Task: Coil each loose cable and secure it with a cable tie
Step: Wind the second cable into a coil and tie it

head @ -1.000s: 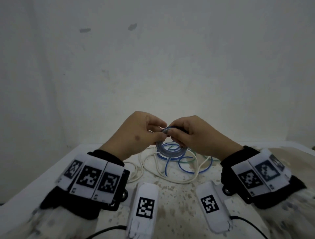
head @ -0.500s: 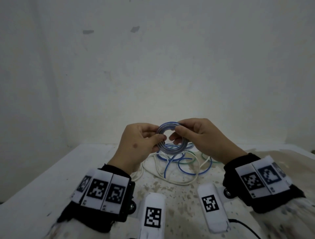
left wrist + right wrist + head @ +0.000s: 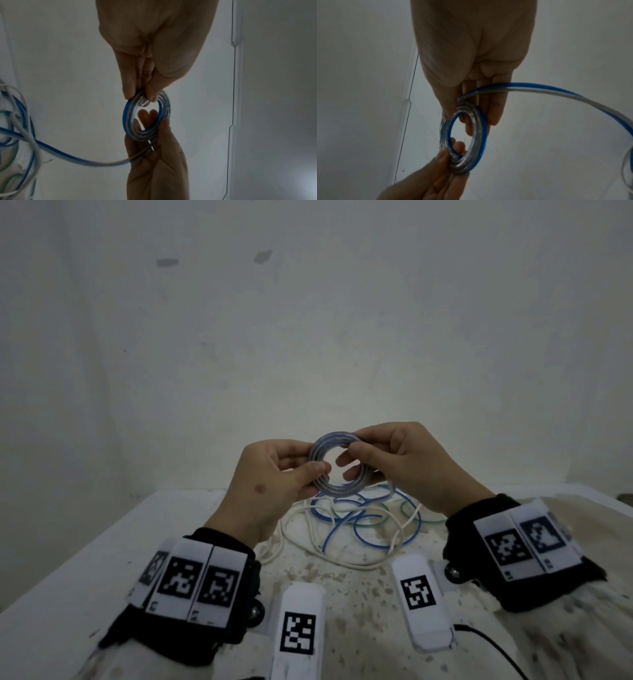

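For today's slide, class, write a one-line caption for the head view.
Left hand and right hand hold a small blue-and-white cable coil above loose cables on the table.

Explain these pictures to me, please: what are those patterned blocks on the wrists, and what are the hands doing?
No machine here: a person works bare-handed. The big picture comes from a camera on the head; the other two from cameras on each wrist, looking along the fingers. The patterned blocks are printed markers strapped to the wrists. The left hand and right hand pinch opposite sides of a small coil of blue-and-clear cable. Its loose tail runs to a tangle of cables on the white table.
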